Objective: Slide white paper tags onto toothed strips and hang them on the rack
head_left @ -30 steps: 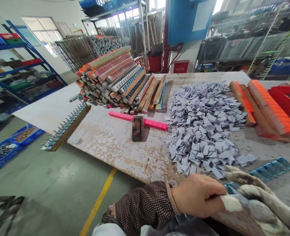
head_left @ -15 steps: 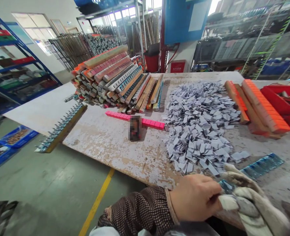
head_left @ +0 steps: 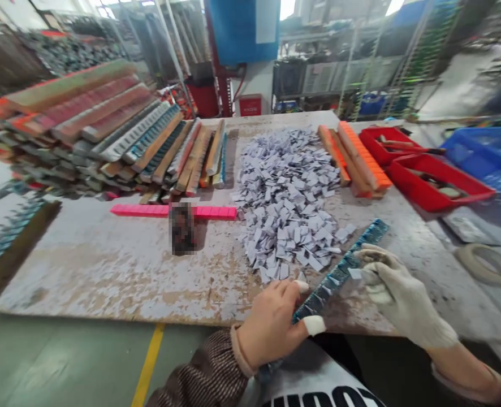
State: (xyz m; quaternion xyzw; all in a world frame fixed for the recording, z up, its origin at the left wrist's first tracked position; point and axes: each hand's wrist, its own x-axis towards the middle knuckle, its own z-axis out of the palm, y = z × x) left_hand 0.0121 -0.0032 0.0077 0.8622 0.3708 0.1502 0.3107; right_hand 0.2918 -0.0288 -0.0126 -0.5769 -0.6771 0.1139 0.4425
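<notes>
Blue strip (head_left: 344,263) on the bench (head_left: 106,285), at 4 o'clock from the centre of view, its far end pointing between 1 and 2 o'clock; the white pile (head_left: 288,198) lies at 11 o'clock from it. Left hand (head_left: 271,319): finger and thumb parted about the near end; whether they press it cannot be told. Right hand (head_left: 392,288), gloved: pinch narrow, apparently holding one white slip (head_left: 354,274) just beside the strip. Good practice, as judged: pin the near end firmly, grip the slip by its edge, and approach clear of the slips standing along the strip.

Obscured: the strip's near end, partly behind the left hand; the slots, too fine to read; the object at 8 o'clock (head_left: 182,229), pixelated; the blue bin (head_left: 475,150) near 3 o'clock, cut off.
</notes>
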